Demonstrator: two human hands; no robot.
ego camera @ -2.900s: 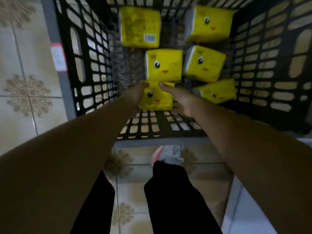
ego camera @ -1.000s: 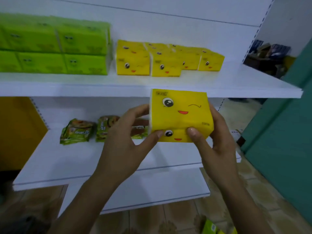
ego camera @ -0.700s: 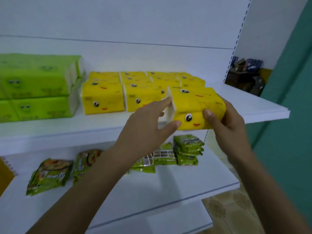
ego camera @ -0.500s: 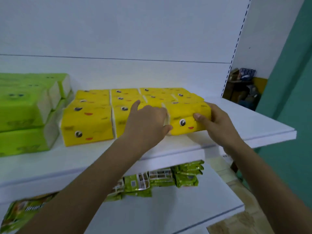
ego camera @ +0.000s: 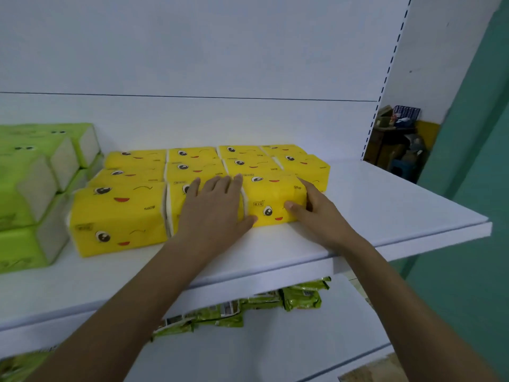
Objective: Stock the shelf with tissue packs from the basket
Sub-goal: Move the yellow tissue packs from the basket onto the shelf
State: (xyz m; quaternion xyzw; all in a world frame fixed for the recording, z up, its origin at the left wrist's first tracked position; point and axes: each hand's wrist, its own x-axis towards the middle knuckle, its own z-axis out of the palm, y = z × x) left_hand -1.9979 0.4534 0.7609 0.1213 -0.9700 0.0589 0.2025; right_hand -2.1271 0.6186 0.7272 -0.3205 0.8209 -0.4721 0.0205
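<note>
Right hand is curled round the right end of the tissue pack: thumb on the front face beside the printed eye, fingers tucked behind the end, a narrow holding grip. Left hand lies flat and spread, fingers straight across the top of the neighbouring pack, thumb tip touching the tissue pack's lower front corner. It presses rather than grips. The tissue pack sits on the shelf at the right end of the front row. It is tight against its neighbour on the left and against the row behind, its front face roughly level with the others. My reading is that it is light and soft and gives under a thumb; the film wrap looks faintly wrinkled near the grip. The glossy film is probably slick, so the short ends or a flat palm on top seem the best holds, since pinching the face would likely crumple it. Nothing about it looks fragile. In shape it is a squat brick with rounded edges, bright yellow, with a winking cartoon face on both top and front. The other yellow packs form a block one layer high and several rows deep. To their left are green packs, larger and stacked two high, with white showing at their ends. The shelf is a smooth, matte white board with a plain white back panel and a slotted upright at the right. Crinkly green snack packets lie on the lower shelf.
</note>
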